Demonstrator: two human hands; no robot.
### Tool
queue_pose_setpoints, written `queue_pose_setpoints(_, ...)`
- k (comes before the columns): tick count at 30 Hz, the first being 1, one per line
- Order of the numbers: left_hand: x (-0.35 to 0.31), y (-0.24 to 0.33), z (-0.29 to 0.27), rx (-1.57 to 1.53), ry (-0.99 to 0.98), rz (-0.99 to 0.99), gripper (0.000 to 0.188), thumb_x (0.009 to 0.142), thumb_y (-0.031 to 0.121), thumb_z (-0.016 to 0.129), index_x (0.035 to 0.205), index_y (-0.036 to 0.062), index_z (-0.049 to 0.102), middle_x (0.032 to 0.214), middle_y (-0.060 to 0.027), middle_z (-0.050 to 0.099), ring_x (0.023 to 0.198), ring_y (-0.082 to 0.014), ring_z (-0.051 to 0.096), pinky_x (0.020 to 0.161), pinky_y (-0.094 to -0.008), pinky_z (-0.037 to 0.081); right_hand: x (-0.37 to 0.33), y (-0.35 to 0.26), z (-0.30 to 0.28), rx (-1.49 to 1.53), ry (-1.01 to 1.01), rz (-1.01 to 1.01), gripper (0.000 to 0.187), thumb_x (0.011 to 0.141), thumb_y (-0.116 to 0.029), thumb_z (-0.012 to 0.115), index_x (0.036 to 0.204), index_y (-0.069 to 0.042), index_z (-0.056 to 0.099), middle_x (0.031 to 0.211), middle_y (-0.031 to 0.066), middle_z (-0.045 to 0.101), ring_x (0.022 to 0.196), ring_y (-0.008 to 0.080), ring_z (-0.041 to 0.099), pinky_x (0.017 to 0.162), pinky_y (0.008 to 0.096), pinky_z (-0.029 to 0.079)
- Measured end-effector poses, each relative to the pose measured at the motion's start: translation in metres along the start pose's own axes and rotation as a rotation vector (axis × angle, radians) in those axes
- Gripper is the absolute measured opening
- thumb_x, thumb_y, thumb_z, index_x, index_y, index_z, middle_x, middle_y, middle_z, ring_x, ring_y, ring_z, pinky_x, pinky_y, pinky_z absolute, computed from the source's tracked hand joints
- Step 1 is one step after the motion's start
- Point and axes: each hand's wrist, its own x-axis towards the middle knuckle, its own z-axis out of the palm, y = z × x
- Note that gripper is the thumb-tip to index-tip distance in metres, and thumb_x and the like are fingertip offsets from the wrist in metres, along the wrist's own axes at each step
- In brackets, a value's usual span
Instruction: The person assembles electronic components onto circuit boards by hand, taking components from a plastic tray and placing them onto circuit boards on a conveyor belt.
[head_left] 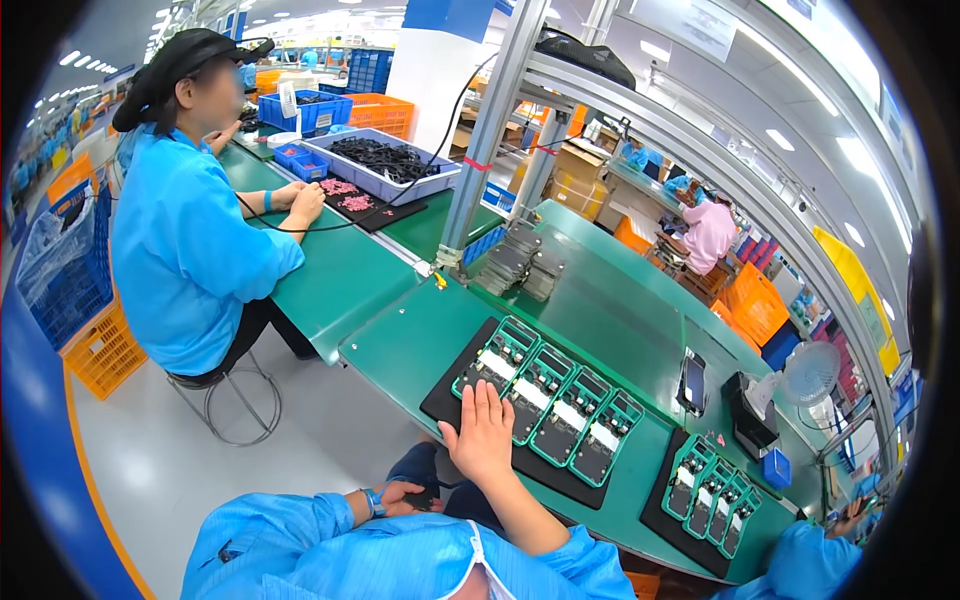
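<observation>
On a black mat (568, 470) at the table edge lies a row of several green frames, each holding an opened phone-like assembly with a circuit board, a white strip and a dark lower part. My right hand (483, 432) rests flat, fingers stretched out, on the lower part of the leftmost assembly (503, 358). Just right of it lies another assembly (541, 392), untouched. Low by my lap, my left hand (400, 497) is turned palm up, its fingers curled around a small flat black piece (425, 497) whose kind I cannot make out.
Rightward, a second black mat (655, 515) bears similar green frames (690, 478). Beyond are a phone (692, 382), a small fan (810, 373) and a blue box (776, 468). Stacked grey plates (508, 262) stand by a metal post (487, 150). A co-worker (200, 230) sits at left.
</observation>
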Motion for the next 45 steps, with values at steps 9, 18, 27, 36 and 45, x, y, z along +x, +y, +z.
queue_pose_setpoints(9,-0.008,0.0,0.016,0.045,0.076,0.003,0.056,0.096,0.023,0.039,0.138,-0.0113,0.028,0.142,-0.0267,0.035,0.133,-0.0341,0.036,0.113,-0.0434,0.026,0.001,0.002,-0.004,-0.01,0.021,-0.002,0.066,0.084,-0.042,0.059,0.13,0.004,0.045,0.136,0.0227,0.043,0.128,0.0356,0.037,0.106,0.0508,0.025)
queue_pose_setpoints(18,0.0,-0.005,0.009,0.063,0.069,0.041,0.054,0.096,0.022,0.038,0.137,-0.0127,0.029,0.14,-0.027,0.038,0.131,-0.0373,0.038,0.111,-0.047,0.029,-0.005,0.004,0.001,0.013,0.062,-0.004,0.065,0.083,-0.041,0.061,0.129,0.003,0.047,0.135,0.0219,0.045,0.127,0.0355,0.039,0.104,0.0514,0.026)
queue_pose_setpoints(27,-0.005,0.0,0.017,0.091,0.025,0.08,0.05,0.096,0.018,0.037,0.134,-0.014,0.03,0.135,-0.0278,0.042,0.127,-0.0398,0.041,0.108,-0.0481,0.033,-0.003,0.001,-0.008,0.011,0.062,-0.004,0.065,0.084,-0.042,0.059,0.13,0.003,0.046,0.136,0.0222,0.043,0.128,0.0353,0.038,0.105,0.0512,0.025)
queue_pose_setpoints(36,0.022,-0.016,-0.021,-0.151,-0.643,-0.15,0.049,0.095,0.021,0.044,0.131,-0.01,0.038,0.133,-0.0245,0.047,0.125,-0.0356,0.045,0.108,-0.0458,0.034,-0.018,-0.003,-0.011,0.022,0.074,-0.022,0.065,0.082,-0.041,0.062,0.127,0.003,0.048,0.132,0.023,0.047,0.126,0.0361,0.04,0.104,0.0518,0.027)
queue_pose_setpoints(45,0.014,-0.012,-0.032,-0.098,-0.603,-0.126,0.049,0.097,0.024,0.042,0.133,-0.0085,0.037,0.133,-0.0238,0.047,0.125,-0.0341,0.046,0.107,-0.0441,0.036,-0.017,0.0,-0.014,0.031,0.067,-0.025,0.064,0.083,-0.039,0.062,0.128,0.003,0.046,0.134,0.0238,0.044,0.127,0.0375,0.038,0.104,0.053,0.026)
